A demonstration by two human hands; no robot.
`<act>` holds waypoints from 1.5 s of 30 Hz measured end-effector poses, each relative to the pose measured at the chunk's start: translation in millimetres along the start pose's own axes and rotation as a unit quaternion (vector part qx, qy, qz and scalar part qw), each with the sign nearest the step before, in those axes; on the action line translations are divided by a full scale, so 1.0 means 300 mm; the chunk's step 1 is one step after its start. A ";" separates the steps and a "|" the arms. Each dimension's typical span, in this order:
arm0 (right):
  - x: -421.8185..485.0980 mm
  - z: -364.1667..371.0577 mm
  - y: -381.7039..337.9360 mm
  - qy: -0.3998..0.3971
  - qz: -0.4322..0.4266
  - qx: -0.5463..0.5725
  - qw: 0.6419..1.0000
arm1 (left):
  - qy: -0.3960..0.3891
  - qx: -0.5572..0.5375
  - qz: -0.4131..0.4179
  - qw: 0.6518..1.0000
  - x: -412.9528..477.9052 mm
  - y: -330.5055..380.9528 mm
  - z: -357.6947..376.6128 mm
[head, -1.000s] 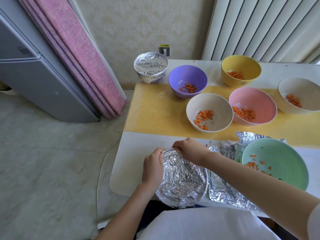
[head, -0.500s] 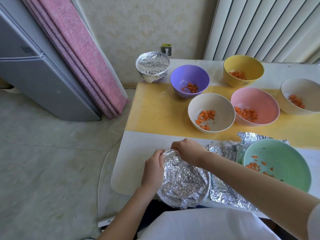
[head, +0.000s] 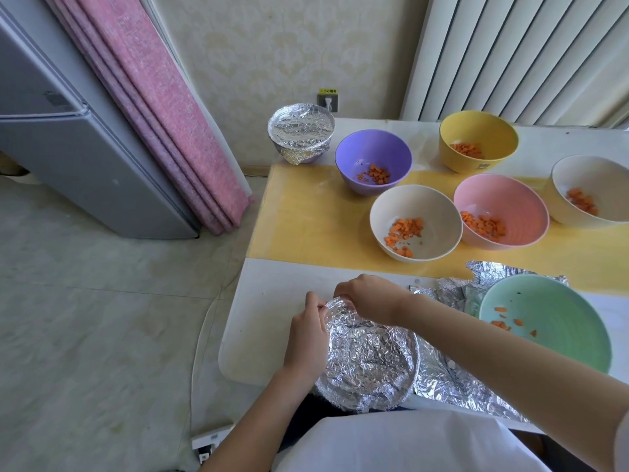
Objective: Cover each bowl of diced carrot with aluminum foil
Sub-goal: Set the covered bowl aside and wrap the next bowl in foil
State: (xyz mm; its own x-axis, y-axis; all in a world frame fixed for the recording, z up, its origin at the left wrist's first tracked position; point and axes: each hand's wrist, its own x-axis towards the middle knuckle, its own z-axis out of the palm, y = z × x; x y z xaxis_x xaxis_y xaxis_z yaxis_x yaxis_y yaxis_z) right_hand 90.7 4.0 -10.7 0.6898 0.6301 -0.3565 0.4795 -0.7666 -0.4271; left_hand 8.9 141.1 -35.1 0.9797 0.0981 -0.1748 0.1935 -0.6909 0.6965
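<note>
A bowl wrapped in crinkled foil [head: 369,362] stands at the table's near edge. My left hand [head: 306,335] lies against its left rim and pinches the foil there. My right hand [head: 367,296] curls over the far rim and pinches the foil edge close to the left fingers. A second foil-covered bowl [head: 301,131] stands at the far left corner. Open bowls with diced carrot: purple [head: 372,155], yellow [head: 478,136], cream [head: 415,219], pink [head: 500,206], another cream one [head: 594,189] at the right edge, and green [head: 544,321].
Loose foil sheets [head: 452,379] lie under and beside the green bowl. A yellow mat [head: 306,212] covers the far half of the white table [head: 258,321]. A pink curtain [head: 163,107] and grey fridge [head: 68,148] stand left of the table.
Both hands have stayed on the near bowl's far-left rim; the fingers have drawn closer together on the foil edge. The bowls have not moved.
</note>
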 end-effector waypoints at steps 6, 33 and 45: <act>-0.014 0.005 0.001 -0.008 0.016 -0.005 1.000 | 0.016 -0.005 0.012 1.000 0.007 0.012 0.005; -0.076 0.037 0.082 0.054 0.023 0.109 0.992 | 0.003 0.017 0.030 0.999 0.009 0.005 0.001; -0.089 -0.004 0.077 0.062 -0.001 0.089 0.994 | -0.025 -0.046 0.023 0.998 0.024 0.046 0.008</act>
State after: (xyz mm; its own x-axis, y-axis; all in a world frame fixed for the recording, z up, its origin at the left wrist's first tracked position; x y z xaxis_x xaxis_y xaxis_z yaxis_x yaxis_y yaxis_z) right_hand 84.0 -30.5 -10.2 0.7554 0.6033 -0.2557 0.3850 -0.7244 -0.5718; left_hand 18.6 130.6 -28.4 0.9843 0.0294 -0.1742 0.1540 -0.6257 0.7647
